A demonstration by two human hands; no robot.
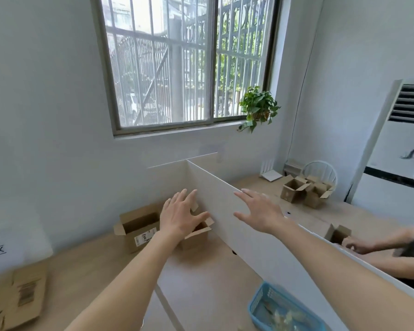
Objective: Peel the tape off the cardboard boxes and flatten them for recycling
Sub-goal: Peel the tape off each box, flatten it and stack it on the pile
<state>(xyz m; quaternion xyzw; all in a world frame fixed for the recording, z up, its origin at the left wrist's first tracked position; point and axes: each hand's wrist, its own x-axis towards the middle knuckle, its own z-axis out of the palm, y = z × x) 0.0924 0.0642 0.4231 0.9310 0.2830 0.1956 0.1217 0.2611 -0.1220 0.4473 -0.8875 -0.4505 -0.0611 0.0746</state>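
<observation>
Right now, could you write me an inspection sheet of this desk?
Surface: light wooden desk, white upright divider panel.
Job's things: two open brown cardboard boxes ahead; flattened brown cardboard at left.
Clutter: blue plastic basket with scraps.
Hands: left hand over small box, open; right hand open, holding nothing.
Cables: thin wall cable.
Surroundings: barred window, green potted plant, another person's arm.

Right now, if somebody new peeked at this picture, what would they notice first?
Probably the two bare arms stretching forward, the left hand spread open above a small open cardboard box and the right hand open beside the tall white divider. Next, the big barred window behind the desk, with a leafy green plant at its right corner.
</observation>
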